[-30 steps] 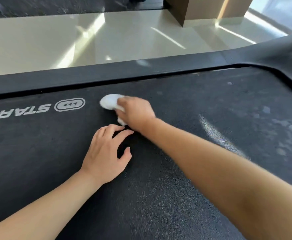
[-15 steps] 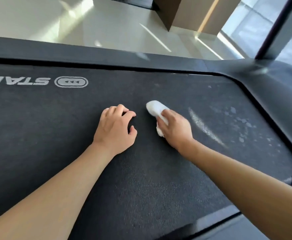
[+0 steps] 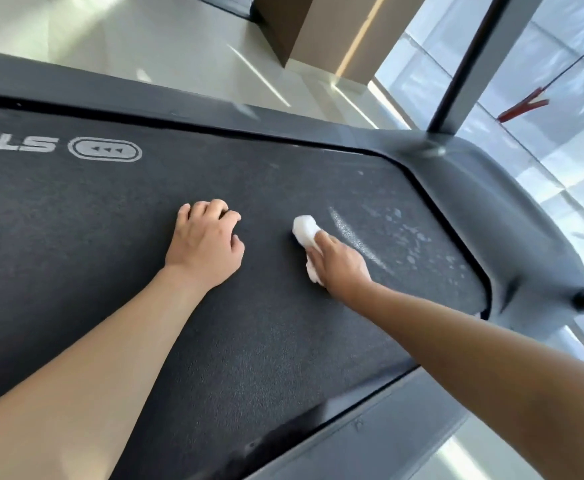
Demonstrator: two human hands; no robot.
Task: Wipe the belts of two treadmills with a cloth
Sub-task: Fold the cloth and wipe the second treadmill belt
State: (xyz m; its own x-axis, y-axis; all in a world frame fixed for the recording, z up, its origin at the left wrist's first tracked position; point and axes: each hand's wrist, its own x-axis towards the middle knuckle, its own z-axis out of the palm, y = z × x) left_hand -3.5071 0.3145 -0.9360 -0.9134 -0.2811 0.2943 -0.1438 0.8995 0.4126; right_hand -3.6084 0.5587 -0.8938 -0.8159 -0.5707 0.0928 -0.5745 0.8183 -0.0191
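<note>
A black treadmill belt (image 3: 110, 271) with a white logo fills most of the view. My right hand (image 3: 340, 268) grips a small white cloth (image 3: 305, 231) and presses it flat on the belt right of centre. Just beyond the cloth lie a pale streak and a patch of whitish smudges (image 3: 408, 233). My left hand (image 3: 205, 245) rests on the belt to the left of the cloth, fingers curled under, holding nothing.
The grey treadmill frame (image 3: 512, 216) curves round the belt's right end, with a dark upright post (image 3: 470, 64) rising from it. A side rail (image 3: 370, 441) runs along the near edge. Beyond are a glossy pale floor (image 3: 145, 46), a brown column and a window.
My right hand has swept the cloth to the right along the belt, from beside the logo toward the smudged end. My left hand stayed planted on the belt.
</note>
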